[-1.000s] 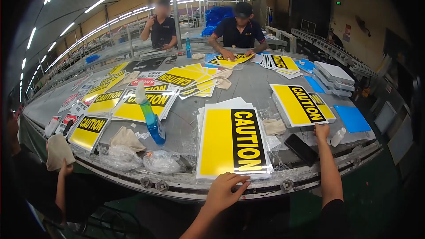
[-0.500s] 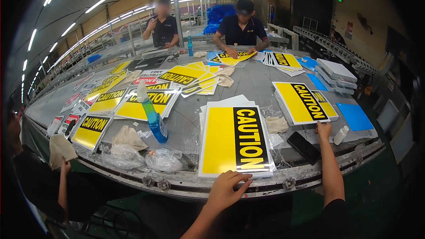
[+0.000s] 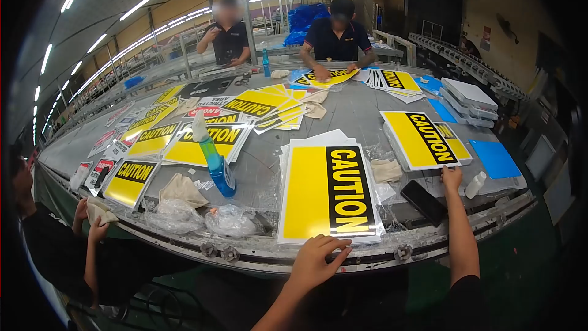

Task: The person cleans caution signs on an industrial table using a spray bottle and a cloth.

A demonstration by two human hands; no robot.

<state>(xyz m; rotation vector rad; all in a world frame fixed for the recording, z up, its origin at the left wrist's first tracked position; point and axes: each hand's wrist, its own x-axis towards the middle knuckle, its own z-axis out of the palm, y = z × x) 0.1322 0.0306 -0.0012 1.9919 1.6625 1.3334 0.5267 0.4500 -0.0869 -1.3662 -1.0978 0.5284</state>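
A yellow and black caution sign (image 3: 309, 193) lies on top of a stack directly in front of me. My left hand (image 3: 318, 260) rests at its near edge, thumb and forefinger apart, not closed around anything. My right hand (image 3: 452, 179) has its fingers on the near corner of another caution sign (image 3: 411, 141), the top one of a second stack; the fingertips are partly hidden under it. Close to that hand lie a black phone (image 3: 424, 202) and a small white bottle (image 3: 475, 184). A folded beige cloth (image 3: 386, 171) sits between the two stacks.
Left of the front stack stand a blue spray bottle (image 3: 219, 168) and crumpled plastic wrap (image 3: 229, 220). More signs (image 3: 211, 141) spread across the table. A blue sheet (image 3: 496, 159) lies right. One co-worker (image 3: 337, 43) handles a sign opposite; another (image 3: 92, 233) holds a cloth at left.
My hands and both stacks stay nearly in place, with a slight camera shift. The left co-worker has lowered the cloth and now has both hands on it. The opposite co-worker's hand has shifted over the sign.
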